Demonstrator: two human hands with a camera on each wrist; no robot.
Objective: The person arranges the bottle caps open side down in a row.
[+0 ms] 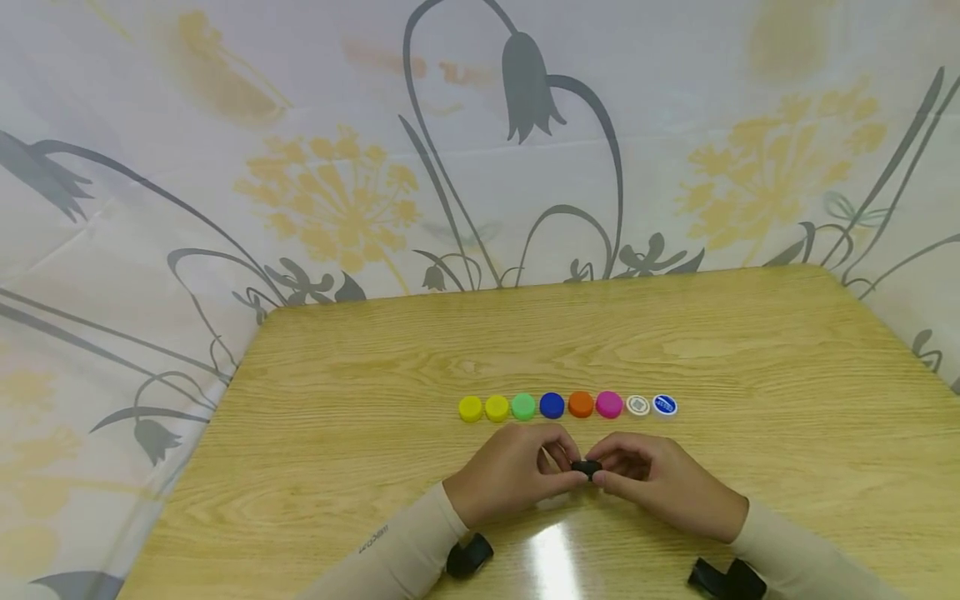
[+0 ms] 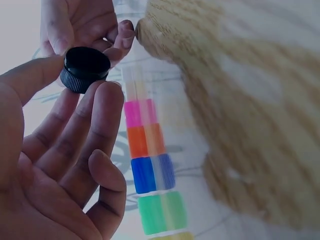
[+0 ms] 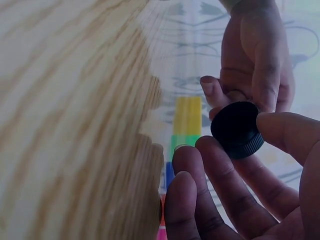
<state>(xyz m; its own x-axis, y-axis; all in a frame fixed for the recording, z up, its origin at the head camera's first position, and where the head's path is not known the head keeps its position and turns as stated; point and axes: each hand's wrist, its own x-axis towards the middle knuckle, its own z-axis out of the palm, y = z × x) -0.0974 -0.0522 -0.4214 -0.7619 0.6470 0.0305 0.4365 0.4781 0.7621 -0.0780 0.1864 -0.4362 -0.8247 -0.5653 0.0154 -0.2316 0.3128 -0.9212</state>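
A black bottle cap (image 1: 587, 468) with a ridged side is pinched between both hands, a little above the wooden table. My left hand (image 1: 510, 471) grips its left side with thumb and fingertips; from the other side my right hand (image 1: 667, 487) pinches it. The left wrist view has the cap (image 2: 85, 70) tilted, its ridges along the lower edge. In the right wrist view, the dark round face of the cap (image 3: 235, 129) shows between thumb and fingers. Just beyond the hands lies a row of colored caps, with a blue cap (image 1: 552, 406) and an orange cap (image 1: 581, 405) near its middle.
Leftward in the row are two yellow caps (image 1: 483, 408) and a green cap (image 1: 523, 407). To the right come a pink cap (image 1: 609, 405), a white patterned cap (image 1: 637, 406) and a blue-and-white cap (image 1: 664, 406). A floral curtain (image 1: 465, 167) hangs behind the table (image 1: 360, 358).
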